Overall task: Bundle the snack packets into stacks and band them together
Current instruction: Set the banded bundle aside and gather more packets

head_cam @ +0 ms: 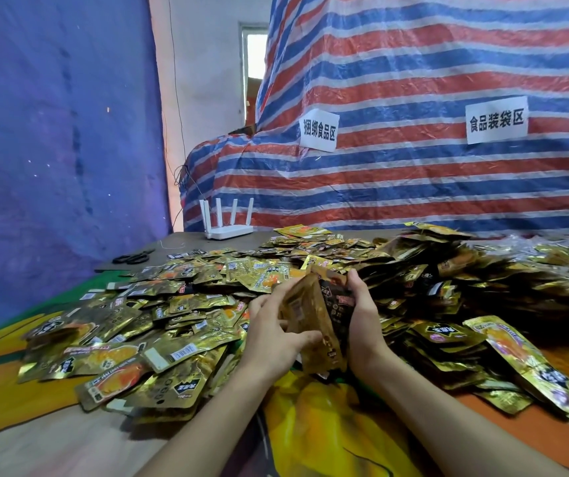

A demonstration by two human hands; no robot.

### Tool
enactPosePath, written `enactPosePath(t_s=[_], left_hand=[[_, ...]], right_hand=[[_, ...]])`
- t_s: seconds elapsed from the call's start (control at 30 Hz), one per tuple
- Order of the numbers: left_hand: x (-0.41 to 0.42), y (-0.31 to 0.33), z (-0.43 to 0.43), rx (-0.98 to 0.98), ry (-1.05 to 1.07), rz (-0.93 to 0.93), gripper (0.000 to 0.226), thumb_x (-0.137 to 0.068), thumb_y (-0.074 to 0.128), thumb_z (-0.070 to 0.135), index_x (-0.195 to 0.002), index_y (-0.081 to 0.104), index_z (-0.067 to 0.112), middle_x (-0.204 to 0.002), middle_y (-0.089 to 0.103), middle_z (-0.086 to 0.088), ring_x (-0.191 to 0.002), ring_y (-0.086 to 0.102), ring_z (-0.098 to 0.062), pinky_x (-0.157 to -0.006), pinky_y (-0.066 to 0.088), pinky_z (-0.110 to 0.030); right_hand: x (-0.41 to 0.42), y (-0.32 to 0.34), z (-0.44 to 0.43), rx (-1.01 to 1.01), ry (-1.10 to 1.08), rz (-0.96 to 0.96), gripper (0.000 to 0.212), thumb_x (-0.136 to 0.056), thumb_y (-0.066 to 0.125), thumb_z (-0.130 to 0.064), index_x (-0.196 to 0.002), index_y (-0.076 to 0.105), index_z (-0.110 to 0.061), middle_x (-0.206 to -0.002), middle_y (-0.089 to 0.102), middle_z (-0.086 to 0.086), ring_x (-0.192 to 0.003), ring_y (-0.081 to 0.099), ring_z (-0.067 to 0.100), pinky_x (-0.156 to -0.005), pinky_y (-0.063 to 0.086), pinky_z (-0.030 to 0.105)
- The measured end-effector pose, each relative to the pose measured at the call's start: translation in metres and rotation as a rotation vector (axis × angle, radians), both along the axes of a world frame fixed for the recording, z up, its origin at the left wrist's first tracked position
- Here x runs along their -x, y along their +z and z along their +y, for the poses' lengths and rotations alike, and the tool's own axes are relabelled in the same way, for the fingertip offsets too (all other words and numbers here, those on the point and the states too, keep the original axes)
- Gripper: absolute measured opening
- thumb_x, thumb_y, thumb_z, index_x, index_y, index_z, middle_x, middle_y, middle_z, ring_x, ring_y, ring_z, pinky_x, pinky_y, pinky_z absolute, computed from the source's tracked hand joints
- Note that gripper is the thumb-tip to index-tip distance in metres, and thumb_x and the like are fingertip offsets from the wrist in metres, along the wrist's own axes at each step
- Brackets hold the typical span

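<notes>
Between my two hands stands a stack of gold snack packets (321, 315), held on edge just above the table. My left hand (272, 332) grips its left face, thumb across the front and fingers behind. Along the right side, my right hand (362, 318) clasps the stack with its fingers curled over the top edge. All around lies a large heap of loose gold and black packets (179, 321), spreading from the left across to the far right. No band is visible on the stack.
A white router (228, 222) with several antennas stands at the table's back edge. Black scissors (134, 258) lie at the back left. A striped tarp (413, 149) with two paper signs rises behind. A yellow bag (324, 418) lies between my forearms.
</notes>
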State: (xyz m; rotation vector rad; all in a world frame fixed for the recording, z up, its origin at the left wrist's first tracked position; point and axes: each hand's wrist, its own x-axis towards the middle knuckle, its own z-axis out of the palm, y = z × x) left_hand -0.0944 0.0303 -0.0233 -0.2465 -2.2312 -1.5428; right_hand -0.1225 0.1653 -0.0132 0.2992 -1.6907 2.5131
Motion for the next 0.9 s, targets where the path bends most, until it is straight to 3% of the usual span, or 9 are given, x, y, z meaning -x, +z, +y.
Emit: enactPosePath(t_s=[0.07,0.13,0.2,0.27,0.47,0.57,0.67,0.77,0.9], left_hand=[[-0.003,0.002,-0.001,0.090,-0.031,0.046,0.096,-0.076,0.085,0.008,-0.125,0.034,0.072,-0.133,0.032,0.008,-0.108,0.051,-0.010,-0.082,0.054,-0.012],[-0.004,0.003,-0.001,0.198,-0.007,0.105,0.109,-0.077,0.085,0.010,-0.137,0.020,0.074,-0.138,0.030,0.011,-0.117,0.048,-0.013,-0.089,0.055,-0.021],[-0.005,0.003,0.000,0.243,0.026,0.158,0.121,-0.073,0.088,0.014,-0.147,0.006,0.064,-0.139,0.032,0.015,-0.120,0.047,-0.012,-0.095,0.052,-0.027],[-0.004,0.002,0.000,0.176,-0.013,0.123,0.127,-0.069,0.091,0.016,-0.152,0.001,0.050,-0.129,0.033,0.022,-0.111,0.049,-0.004,-0.081,0.051,-0.009],[-0.004,-0.004,0.011,0.067,-0.051,-0.077,0.067,-0.068,0.085,0.019,-0.121,0.043,0.024,-0.114,0.062,-0.002,-0.100,0.064,-0.012,-0.079,0.056,-0.022],[-0.007,-0.002,0.015,-0.005,-0.050,-0.183,0.063,-0.061,0.085,0.023,-0.111,0.047,0.020,-0.108,0.066,-0.005,-0.097,0.066,-0.018,-0.082,0.058,-0.036],[-0.008,0.001,0.016,-0.070,-0.028,-0.194,0.067,-0.064,0.086,0.016,-0.114,0.042,0.019,-0.113,0.062,-0.008,-0.098,0.065,-0.019,-0.065,0.056,-0.025],[-0.010,0.002,0.016,-0.183,-0.083,-0.202,0.063,-0.070,0.078,-0.007,-0.119,0.045,0.016,-0.104,0.068,-0.008,-0.086,0.070,-0.016,-0.064,0.056,-0.027],[-0.011,0.005,0.018,-0.218,-0.133,-0.186,0.033,-0.071,0.072,-0.016,-0.089,0.067,0.011,-0.072,0.072,0.000,-0.059,0.067,-0.009,-0.055,0.054,-0.020]], right_hand=[[0.000,0.001,0.000,-0.039,0.006,-0.024,0.063,-0.101,0.040,-0.058,-0.109,0.077,-0.008,-0.107,0.075,0.022,-0.102,0.072,0.041,-0.098,0.053,0.057],[0.002,0.000,0.000,-0.063,0.006,-0.020,0.061,-0.101,0.040,-0.057,-0.102,0.080,-0.011,-0.104,0.076,0.021,-0.099,0.073,0.038,-0.096,0.055,0.056],[0.002,0.000,0.000,-0.075,0.012,-0.003,0.060,-0.101,0.039,-0.058,-0.098,0.081,-0.017,-0.105,0.076,0.019,-0.099,0.074,0.036,-0.095,0.056,0.053],[0.001,0.000,-0.001,-0.073,0.020,0.016,0.064,-0.101,0.035,-0.062,-0.104,0.080,-0.017,-0.108,0.076,0.019,-0.102,0.073,0.036,-0.096,0.055,0.054],[-0.004,0.001,-0.008,-0.025,-0.023,0.024,0.062,-0.101,0.042,-0.056,-0.093,0.080,-0.008,-0.101,0.075,0.024,-0.098,0.072,0.044,-0.091,0.058,0.054],[-0.005,0.002,-0.008,-0.019,-0.048,0.012,0.058,-0.103,0.042,-0.049,-0.104,0.075,-0.001,-0.103,0.074,0.025,-0.099,0.071,0.044,-0.092,0.057,0.054],[-0.004,0.002,-0.007,0.003,-0.022,0.034,0.056,-0.105,0.036,-0.042,-0.107,0.072,0.001,-0.102,0.075,0.023,-0.092,0.074,0.038,-0.075,0.061,0.044],[-0.002,0.000,-0.009,0.067,0.047,0.029,0.056,-0.104,0.034,-0.036,-0.086,0.077,-0.006,-0.087,0.075,0.018,-0.073,0.074,0.029,-0.057,0.059,0.031],[0.000,-0.002,-0.010,0.005,0.017,0.047,0.051,-0.103,0.035,-0.036,-0.084,0.072,-0.006,-0.078,0.072,0.012,-0.073,0.071,0.026,-0.058,0.057,0.030]])
